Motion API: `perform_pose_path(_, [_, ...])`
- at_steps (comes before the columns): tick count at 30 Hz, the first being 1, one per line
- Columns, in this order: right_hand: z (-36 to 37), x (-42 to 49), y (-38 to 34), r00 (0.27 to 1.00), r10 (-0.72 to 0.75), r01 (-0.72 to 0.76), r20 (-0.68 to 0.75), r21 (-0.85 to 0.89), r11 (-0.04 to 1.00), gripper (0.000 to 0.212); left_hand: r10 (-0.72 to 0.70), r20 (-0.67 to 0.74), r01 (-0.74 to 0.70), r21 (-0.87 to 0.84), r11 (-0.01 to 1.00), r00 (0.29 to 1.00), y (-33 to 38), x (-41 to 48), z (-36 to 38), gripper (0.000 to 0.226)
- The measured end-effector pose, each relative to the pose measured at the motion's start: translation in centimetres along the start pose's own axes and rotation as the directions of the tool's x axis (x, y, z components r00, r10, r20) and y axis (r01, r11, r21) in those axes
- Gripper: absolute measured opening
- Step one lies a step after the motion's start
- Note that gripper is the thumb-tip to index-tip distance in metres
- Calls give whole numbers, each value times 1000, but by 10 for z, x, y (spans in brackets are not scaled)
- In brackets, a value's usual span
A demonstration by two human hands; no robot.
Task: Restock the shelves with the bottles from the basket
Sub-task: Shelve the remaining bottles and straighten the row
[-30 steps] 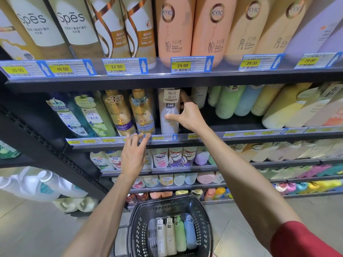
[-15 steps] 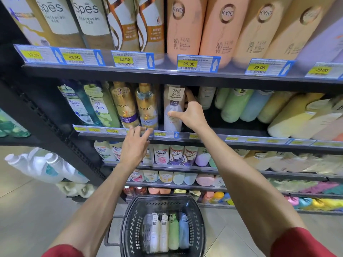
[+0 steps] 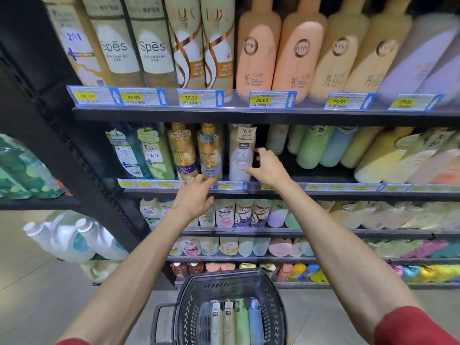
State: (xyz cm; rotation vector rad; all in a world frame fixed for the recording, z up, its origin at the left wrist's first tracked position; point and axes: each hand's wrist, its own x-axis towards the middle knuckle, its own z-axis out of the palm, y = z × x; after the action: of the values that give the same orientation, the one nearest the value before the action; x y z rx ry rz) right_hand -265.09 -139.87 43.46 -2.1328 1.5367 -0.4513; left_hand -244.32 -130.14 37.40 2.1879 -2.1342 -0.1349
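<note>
The right hand [image 3: 268, 168] reaches to the second black metal shelf [image 3: 323, 194]. Its thumb touches the lower right front of a tall white plastic bottle with a grey "21" label [image 3: 241, 155], and its curved fingers [image 3: 260, 152] rise just beside the bottle's right edge. Whether it grips the bottle or only touches it cannot be told. The bottle stands upright at the shelf front, its long axis vertical, cap up and label facing outward, directly left of the hand.

A gold pump bottle [image 3: 210, 150] stands just beside it on the left. On the right is a dark gap, and a beige bottle [image 3: 276, 139] stands further back. The left hand [image 3: 193, 197] is open, with spread straight fingers at the price rail [image 3: 231, 186] under the gold bottle.

Tall peach bottles [image 3: 258, 53] line the shelf above.

Low down between the forearms sits a black plastic slotted basket [image 3: 184, 310]. In it two cream bottles [image 3: 222, 322], a green bottle [image 3: 241, 322] and a blue bottle [image 3: 256, 322] lie side by side, caps pointing toward the shelves.
</note>
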Motion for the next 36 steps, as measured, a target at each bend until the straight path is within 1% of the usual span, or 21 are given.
perform_pose_path(2, [-2, -15, -1, 999, -18, 23, 36, -135, 991, 62, -2, -17, 1, -17, 1000, 1000, -1, -8, -5, 59])
perform_pose_path(5, [1, -37, -3, 995, -28, 57, 100, -301, 952, 58, 24, 30, -23, -42, 999, 999, -4, -19, -12, 61])
perform_pose_path(8, [10, -59, -9, 988, -2, 58, 155, -359, 932, 61, 23, 38, -22, -21, 1000, 999, -7, -34, -15, 62])
perform_pose_path(10, [20, -72, -12, 985, 5, 65, 171, -400, 914, 62, 14, 37, -14, 8, 1000, 999, -10, -46, -12, 63])
perform_pose_path(12, [32, -84, -15, 984, 5, 76, 179, -442, 894, 62, 10, 49, -10, -2, 1000, 999, -13, -59, -9, 62])
perform_pose_path(14, [44, -95, -15, 982, 16, 74, 189, -456, 887, 62, 5, 84, -3, -28, 1000, 996, -16, -71, -4, 62])
perform_pose_path(17, [62, -113, -12, 979, 50, 49, 197, -470, 881, 61, 12, 128, -9, -24, 1000, 992, -21, -89, 7, 66])
perform_pose_path(22, [90, -138, -4, 962, 114, 19, 247, -479, 877, 63, -2, 198, 11, -42, 999, 980, -29, -112, 28, 64])
perform_pose_path(27, [112, -152, -1, 943, 152, -8, 297, -436, 900, 66, 11, 240, 18, -118, 993, 971, -29, -132, 47, 63])
perform_pose_path(33, [140, -156, 5, 924, 181, -25, 336, -420, 907, 60, 2, 272, 53, -195, 979, 962, -31, -138, 76, 60])
perform_pose_path(36, [159, -158, 19, 909, 205, -35, 362, -423, 905, 59, -5, 339, 86, -222, 971, 941, -33, -138, 96, 58])
